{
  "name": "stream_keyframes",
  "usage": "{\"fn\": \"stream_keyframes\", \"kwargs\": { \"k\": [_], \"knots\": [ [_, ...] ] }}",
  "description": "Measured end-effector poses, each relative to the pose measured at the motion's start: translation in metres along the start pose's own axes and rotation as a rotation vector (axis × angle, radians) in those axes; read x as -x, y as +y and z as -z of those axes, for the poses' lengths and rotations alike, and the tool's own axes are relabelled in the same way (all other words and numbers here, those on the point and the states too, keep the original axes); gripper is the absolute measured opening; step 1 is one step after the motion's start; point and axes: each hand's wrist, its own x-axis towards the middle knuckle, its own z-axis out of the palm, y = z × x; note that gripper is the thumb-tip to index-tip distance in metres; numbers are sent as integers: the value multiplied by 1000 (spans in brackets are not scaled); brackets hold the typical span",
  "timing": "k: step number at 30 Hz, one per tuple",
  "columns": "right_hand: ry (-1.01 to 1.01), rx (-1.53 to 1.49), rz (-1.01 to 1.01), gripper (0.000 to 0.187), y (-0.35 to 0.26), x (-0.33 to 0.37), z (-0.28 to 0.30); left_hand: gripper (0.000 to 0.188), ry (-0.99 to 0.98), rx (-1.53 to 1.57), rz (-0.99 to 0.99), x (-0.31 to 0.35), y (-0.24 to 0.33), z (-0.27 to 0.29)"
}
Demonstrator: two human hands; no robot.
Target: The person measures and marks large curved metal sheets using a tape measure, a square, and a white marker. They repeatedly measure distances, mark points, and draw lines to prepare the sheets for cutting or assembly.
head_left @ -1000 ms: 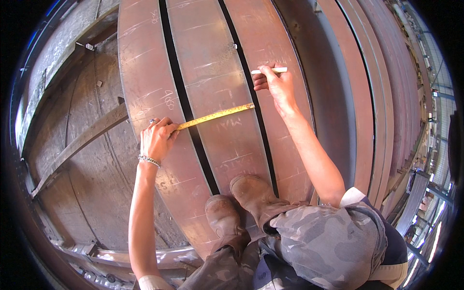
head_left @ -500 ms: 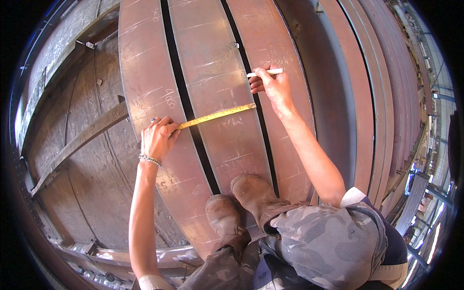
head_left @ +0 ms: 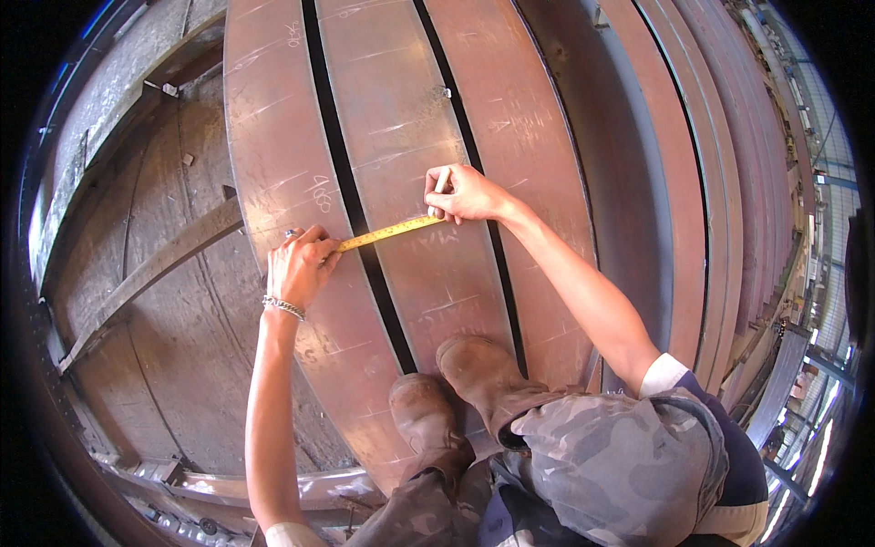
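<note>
My left hand (head_left: 301, 263) is closed on a yellow tape measure (head_left: 387, 232), over the left steel strip. Its blade stretches across a dark gap onto the middle strip (head_left: 415, 292); the tape's case does not show. At the blade's far end is my right hand (head_left: 465, 193), its fingers pinched round a short white chalk stick (head_left: 441, 180) held steeply. Those fingers cover the tape's tip, and I cannot tell whether the chalk touches the steel. Thin white lines and written marks run over the reddish-brown strips.
My brown boots (head_left: 424, 406) stand on the strips just below the tape. Narrow dark gaps (head_left: 342, 164) part the strips. A lower bay with a slanting steel bar (head_left: 150, 278) lies at left. More long steel members (head_left: 688, 182) run along the right.
My right hand has moved left and nearer to me, from the right strip to the tape's end. The chalk stick has turned from nearly level to steep. My left hand stays in place.
</note>
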Motion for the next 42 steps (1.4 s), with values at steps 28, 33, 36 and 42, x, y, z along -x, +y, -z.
{"fn": "stream_keyframes", "kwargs": {
  "k": [28, 33, 36, 42],
  "knots": [
    [-79, 77, -16, 15, -4, -7, -1, 12, 1, 8, 2, 0, -1, -2],
    [-62, 102, -12, 15, -2, -7, -1, 12, -1, 15, -2, 0, -2, -3],
    [-65, 128, -15, 14, -3, -7, -3, 12, 2, 11, -7, 0, -2, -3],
    [650, 404, 582, 13, -10, -8, -15, 12, 5, 9, -1, 0, 0, -1]
  ]
}}
